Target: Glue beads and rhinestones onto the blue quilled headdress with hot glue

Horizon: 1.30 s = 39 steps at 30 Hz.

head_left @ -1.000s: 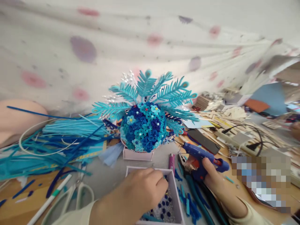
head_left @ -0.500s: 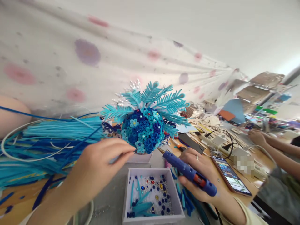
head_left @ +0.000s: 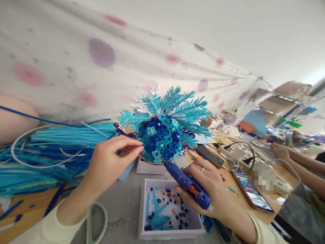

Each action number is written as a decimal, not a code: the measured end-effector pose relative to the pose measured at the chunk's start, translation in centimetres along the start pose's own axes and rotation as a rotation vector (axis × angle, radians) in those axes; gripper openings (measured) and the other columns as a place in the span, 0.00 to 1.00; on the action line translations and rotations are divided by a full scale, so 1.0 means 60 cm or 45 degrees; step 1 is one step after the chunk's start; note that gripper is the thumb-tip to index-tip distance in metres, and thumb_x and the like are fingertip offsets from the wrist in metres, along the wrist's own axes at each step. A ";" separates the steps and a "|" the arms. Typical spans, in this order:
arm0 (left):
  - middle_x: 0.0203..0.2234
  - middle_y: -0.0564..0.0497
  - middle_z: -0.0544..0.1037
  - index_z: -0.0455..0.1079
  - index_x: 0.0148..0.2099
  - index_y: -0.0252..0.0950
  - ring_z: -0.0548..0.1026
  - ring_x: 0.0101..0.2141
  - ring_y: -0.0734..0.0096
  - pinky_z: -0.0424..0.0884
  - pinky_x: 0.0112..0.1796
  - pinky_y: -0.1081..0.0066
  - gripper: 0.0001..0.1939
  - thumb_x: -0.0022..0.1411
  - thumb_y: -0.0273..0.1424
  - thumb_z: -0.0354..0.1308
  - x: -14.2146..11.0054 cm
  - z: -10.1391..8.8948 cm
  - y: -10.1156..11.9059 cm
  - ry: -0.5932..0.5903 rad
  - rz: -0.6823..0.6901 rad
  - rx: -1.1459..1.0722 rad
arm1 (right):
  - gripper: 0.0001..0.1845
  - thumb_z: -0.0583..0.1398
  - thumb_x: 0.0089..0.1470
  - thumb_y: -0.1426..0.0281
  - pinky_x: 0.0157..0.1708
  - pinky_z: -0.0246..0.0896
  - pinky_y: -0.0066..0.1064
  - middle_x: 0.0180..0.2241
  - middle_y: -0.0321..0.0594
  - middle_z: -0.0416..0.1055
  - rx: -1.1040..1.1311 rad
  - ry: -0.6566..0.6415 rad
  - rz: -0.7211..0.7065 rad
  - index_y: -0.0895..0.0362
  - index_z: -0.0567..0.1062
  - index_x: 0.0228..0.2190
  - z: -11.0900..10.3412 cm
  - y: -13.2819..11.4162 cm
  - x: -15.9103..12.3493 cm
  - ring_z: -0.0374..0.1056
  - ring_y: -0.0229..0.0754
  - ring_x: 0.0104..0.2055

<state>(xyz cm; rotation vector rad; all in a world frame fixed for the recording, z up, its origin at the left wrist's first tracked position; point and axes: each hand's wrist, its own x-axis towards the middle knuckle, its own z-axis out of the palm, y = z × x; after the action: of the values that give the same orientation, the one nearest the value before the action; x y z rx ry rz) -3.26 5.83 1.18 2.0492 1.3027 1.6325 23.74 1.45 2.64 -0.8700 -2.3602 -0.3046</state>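
A ball covered in small blue and turquoise flowers [head_left: 159, 137] stands in front of me, dotted with beads. Feathery turquoise fronds [head_left: 175, 100] rise behind it. My right hand [head_left: 205, 179] is wrapped round a blue hot glue gun [head_left: 186, 183]. Its nozzle points at the ball's lower front, at or close to the surface; I cannot tell if it touches. To the ball's left, my left hand [head_left: 114, 159] is closed in a pinch, a tiny dark blue speck showing at the fingertips. Below the ball sits a white box [head_left: 172, 234] holding beads, gems and turquoise strips.
Blue and turquoise fuzzy stems [head_left: 73, 139] lie heaped at left. White-handled scissors [head_left: 98, 220] rest near my left forearm. A phone [head_left: 251, 191], power strips [head_left: 237, 152] and wooden strips lie at right. Another person's arms [head_left: 299, 162] rest at far right.
The glue gun has moved left, bringing its nozzle to the ball's lower front. My left hand has risen slightly, still pinched. The whole view has shifted a little.
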 end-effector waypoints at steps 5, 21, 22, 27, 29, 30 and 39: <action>0.30 0.55 0.84 0.80 0.35 0.41 0.79 0.28 0.72 0.75 0.31 0.75 0.05 0.59 0.31 0.62 -0.003 0.005 -0.002 -0.059 -0.013 -0.029 | 0.09 0.61 0.62 0.64 0.30 0.59 0.34 0.23 0.36 0.67 -0.062 -0.032 -0.010 0.55 0.68 0.33 0.011 -0.002 -0.002 0.61 0.43 0.28; 0.46 0.49 0.82 0.79 0.33 0.45 0.74 0.54 0.48 0.62 0.58 0.40 0.06 0.63 0.36 0.63 -0.005 0.012 -0.011 0.114 0.219 0.250 | 0.10 0.61 0.62 0.63 0.30 0.59 0.36 0.26 0.41 0.71 0.019 -0.087 0.019 0.57 0.69 0.34 0.018 0.009 -0.033 0.62 0.44 0.29; 0.46 0.50 0.82 0.79 0.34 0.45 0.75 0.53 0.50 0.65 0.58 0.44 0.06 0.64 0.36 0.62 -0.006 0.012 -0.009 0.116 0.203 0.225 | 0.10 0.61 0.63 0.63 0.31 0.59 0.36 0.26 0.41 0.71 0.026 -0.089 0.021 0.57 0.70 0.34 0.018 0.009 -0.034 0.62 0.44 0.29; 0.21 0.61 0.81 0.77 0.41 0.45 0.79 0.22 0.71 0.73 0.29 0.71 0.08 0.63 0.42 0.62 -0.014 0.010 -0.002 0.096 -0.202 0.121 | 0.12 0.59 0.65 0.63 0.30 0.58 0.35 0.26 0.40 0.70 0.043 -0.121 0.041 0.56 0.70 0.31 0.022 0.008 -0.032 0.62 0.44 0.30; 0.14 0.64 0.76 0.77 0.41 0.45 0.74 0.17 0.74 0.70 0.26 0.73 0.09 0.63 0.42 0.62 -0.015 0.011 -0.001 0.061 -0.197 0.151 | 0.14 0.58 0.65 0.61 0.30 0.57 0.35 0.25 0.39 0.69 0.047 -0.135 0.056 0.56 0.69 0.29 0.028 0.009 -0.030 0.62 0.43 0.29; 0.13 0.64 0.74 0.77 0.39 0.45 0.73 0.16 0.75 0.70 0.26 0.73 0.08 0.63 0.41 0.62 -0.015 0.011 -0.001 0.050 -0.152 0.166 | 0.15 0.58 0.65 0.61 0.30 0.57 0.35 0.24 0.39 0.69 0.050 -0.138 0.068 0.55 0.69 0.29 0.030 0.010 -0.029 0.62 0.44 0.29; 0.32 0.58 0.84 0.77 0.36 0.46 0.81 0.32 0.70 0.77 0.38 0.70 0.02 0.63 0.34 0.63 -0.021 0.014 -0.006 0.069 0.176 0.214 | 0.17 0.58 0.64 0.58 0.27 0.54 0.34 0.22 0.39 0.68 0.019 -0.074 0.094 0.54 0.67 0.26 0.038 0.010 -0.028 0.60 0.43 0.26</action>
<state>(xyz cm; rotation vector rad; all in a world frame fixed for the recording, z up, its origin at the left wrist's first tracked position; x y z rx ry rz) -2.71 5.43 -0.21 2.2531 1.3874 1.7000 24.12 1.98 -0.20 -0.9684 -2.3735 -0.2345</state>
